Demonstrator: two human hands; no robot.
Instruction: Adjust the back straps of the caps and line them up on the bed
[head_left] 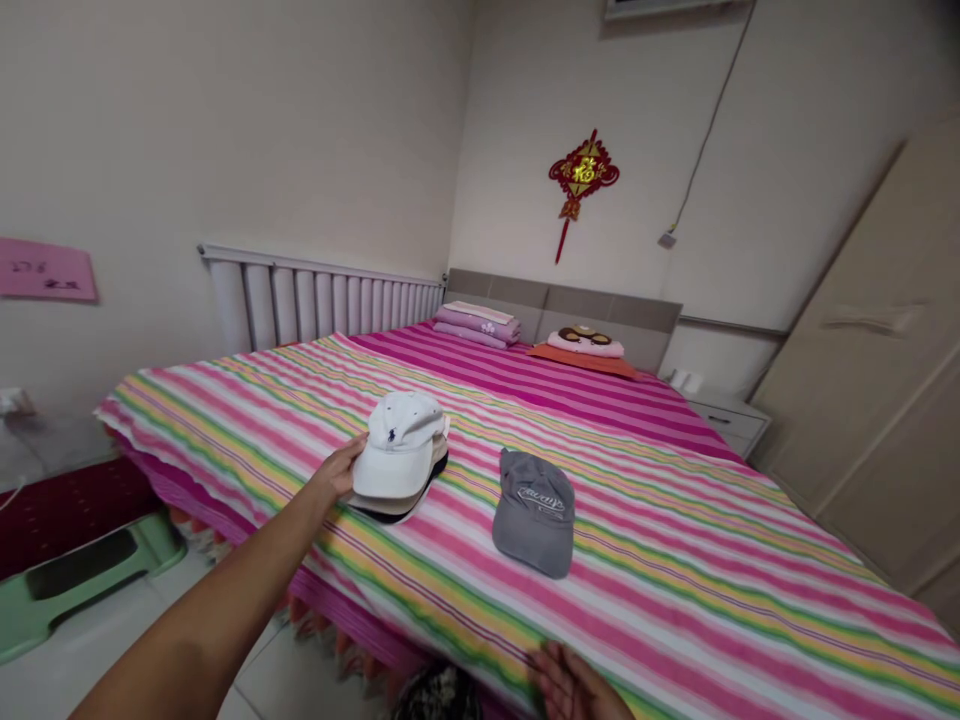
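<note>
A white baseball cap (401,440) with a small dark emblem tops a stack on the striped bedspread. Under it, the edges of a beige cap (439,450) and a black cap (441,466) show. My left hand (345,468) grips the left side of the white cap near its brim; its fingertips are partly hidden. To the right, apart from the stack, a grey baseball cap (536,515) with white lettering lies with its brim toward me. My right hand (574,682) is at the bed's near edge, below the grey cap, open and holding nothing.
The striped bedspread (675,600) covers the bed. Folded purple bedding (476,328) and a pink pillow (585,344) lie by the headboard (600,312). A radiator (322,300) runs along the left wall. A green stool (82,575) stands at lower left, a white nightstand (727,420) at right.
</note>
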